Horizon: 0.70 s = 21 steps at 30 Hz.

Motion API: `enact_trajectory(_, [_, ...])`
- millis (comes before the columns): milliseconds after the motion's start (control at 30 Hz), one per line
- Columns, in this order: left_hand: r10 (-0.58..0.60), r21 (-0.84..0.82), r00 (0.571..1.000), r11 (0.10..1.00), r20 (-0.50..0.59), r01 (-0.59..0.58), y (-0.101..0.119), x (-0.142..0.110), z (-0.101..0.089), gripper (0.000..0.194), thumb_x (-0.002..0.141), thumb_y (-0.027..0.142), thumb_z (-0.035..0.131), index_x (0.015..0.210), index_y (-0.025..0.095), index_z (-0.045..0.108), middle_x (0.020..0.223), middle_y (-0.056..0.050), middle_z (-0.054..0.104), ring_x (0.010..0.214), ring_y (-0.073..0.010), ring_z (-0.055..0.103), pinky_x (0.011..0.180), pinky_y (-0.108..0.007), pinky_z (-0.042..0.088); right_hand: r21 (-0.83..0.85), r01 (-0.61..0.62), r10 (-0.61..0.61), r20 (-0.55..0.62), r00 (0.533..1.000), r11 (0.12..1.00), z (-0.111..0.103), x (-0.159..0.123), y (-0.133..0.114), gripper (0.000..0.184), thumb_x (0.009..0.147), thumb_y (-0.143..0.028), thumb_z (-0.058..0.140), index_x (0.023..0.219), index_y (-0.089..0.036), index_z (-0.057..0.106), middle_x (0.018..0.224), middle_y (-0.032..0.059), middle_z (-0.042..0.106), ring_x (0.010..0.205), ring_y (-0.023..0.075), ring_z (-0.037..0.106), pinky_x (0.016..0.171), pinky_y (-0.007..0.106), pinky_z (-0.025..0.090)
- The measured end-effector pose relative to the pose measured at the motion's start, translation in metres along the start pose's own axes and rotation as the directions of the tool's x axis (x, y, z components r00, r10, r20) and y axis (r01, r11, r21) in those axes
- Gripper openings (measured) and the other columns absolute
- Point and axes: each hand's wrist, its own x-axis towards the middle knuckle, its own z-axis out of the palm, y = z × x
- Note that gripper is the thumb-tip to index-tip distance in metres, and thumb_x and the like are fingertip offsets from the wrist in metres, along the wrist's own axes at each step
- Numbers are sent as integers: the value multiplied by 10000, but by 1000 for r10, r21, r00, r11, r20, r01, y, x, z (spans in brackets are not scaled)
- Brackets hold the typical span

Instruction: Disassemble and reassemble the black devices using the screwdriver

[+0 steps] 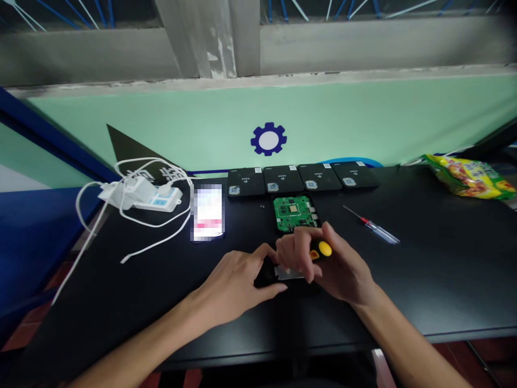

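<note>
My left hand [238, 283] grips the left end of a black plastic cover [264, 274], thumb on the near side and fingers on the far side. A silver metal plate [290, 273] shows inside the cover. My right hand [327, 264] is closed around a screwdriver [325, 248] with a black and yellow handle, held over the cover. Its tip is hidden behind my fingers. Just beyond my hands, a green circuit board [291, 212] sits in an open black case.
Several closed black boxes [283, 179] line the wall side of the table. A lit phone [208, 213] and a white power strip [157, 199] with cables are at left. To the right lie a clear-handled screwdriver [379, 230] and a snack bag [470, 178].
</note>
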Motion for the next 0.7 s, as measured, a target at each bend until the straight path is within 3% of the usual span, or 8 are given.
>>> enact_trajectory(100, [12, 3, 1000, 1000, -10, -12, -1, 0, 1, 374, 986, 515, 759, 1242, 262, 656, 662, 99, 478, 536, -151, 471, 547, -293, 292, 6, -16, 16, -14, 1000, 1000, 2, 0, -4, 480, 1077, -596, 501, 884, -205, 700, 717, 17, 459, 712, 233, 410, 763, 405, 374])
enact_trajectory(233, [23, 18, 999, 1000, -34, -23, -5, 0, 4, 376, 981, 537, 759, 1211, 259, 654, 660, 99, 497, 530, -153, 467, 565, -297, 310, 96, -41, 45, -35, 998, 995, 3, -1, -4, 247, 973, -475, 684, 993, -250, 585, 684, -42, 423, 646, 192, 310, 730, 368, 347])
enact_trajectory(367, [12, 20, 999, 1000, -30, -11, -7, 0, 5, 387, 972, 542, 776, 1206, 256, 660, 665, 98, 512, 522, -151, 478, 576, -297, 324, 63, -6, 7, -23, 1000, 998, 0, -1, 0, 206, 1007, -435, 676, 989, -235, 630, 710, -8, 541, 670, 206, 435, 742, 368, 378])
enact_trajectory(500, [-3, 14, 1000, 1000, -6, 3, -5, 0, 3, 374, 978, 540, 762, 1202, 255, 671, 675, 80, 559, 551, -168, 526, 581, -297, 361, -46, 37, -38, -15, 999, 998, -1, 1, 1, 370, 1077, -475, 579, 889, -195, 733, 778, 58, 601, 779, 251, 542, 795, 400, 410])
enact_trajectory(700, [44, -24, 999, 999, -13, -45, -6, 1, 2, 428, 969, 537, 744, 1302, 282, 666, 873, 6, 752, 796, -237, 719, 680, -308, 495, -67, -24, 25, 19, 999, 997, 0, -2, -4, 637, 1159, -518, 338, 943, -168, 824, 656, 16, 458, 655, 225, 405, 808, 425, 402])
